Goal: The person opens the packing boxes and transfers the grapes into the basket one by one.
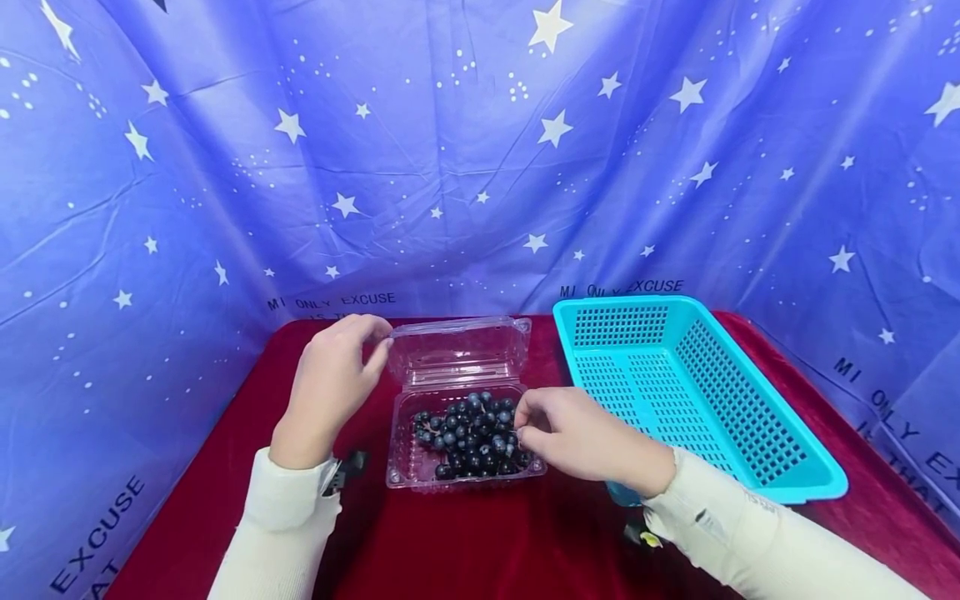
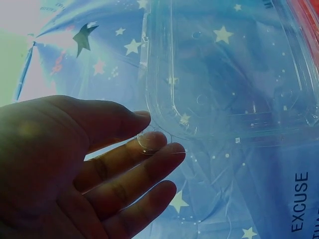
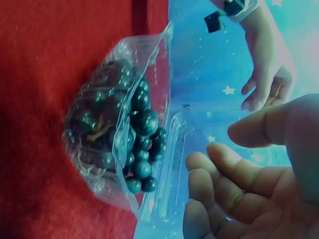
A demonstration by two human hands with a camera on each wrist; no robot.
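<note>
A clear plastic clamshell box (image 1: pixel 401 475) stands on the table with its lid (image 1: pixel 457 346) raised at the back. Dark grapes (image 1: pixel 472 433) in a bunch fill much of the base. At the lid's left corner, my left hand (image 1: pixel 330 387) pinches the small tab between thumb and forefinger, as the left wrist view shows (image 2: pixel 99 164). My right hand (image 1: pixel 577 429) hovers by the box's right rim, beside the grapes. In the right wrist view its fingers (image 3: pixel 202 186) are loosely bent, thumb apart from them, and nothing shows between them.
A turquoise perforated basket (image 1: pixel 750 383) sits to the right of the box, partly behind my right forearm. Dark red cloth (image 1: pixel 435 550) covers the table. A blue curtain with stars (image 1: pixel 450 167) hangs behind and at both sides.
</note>
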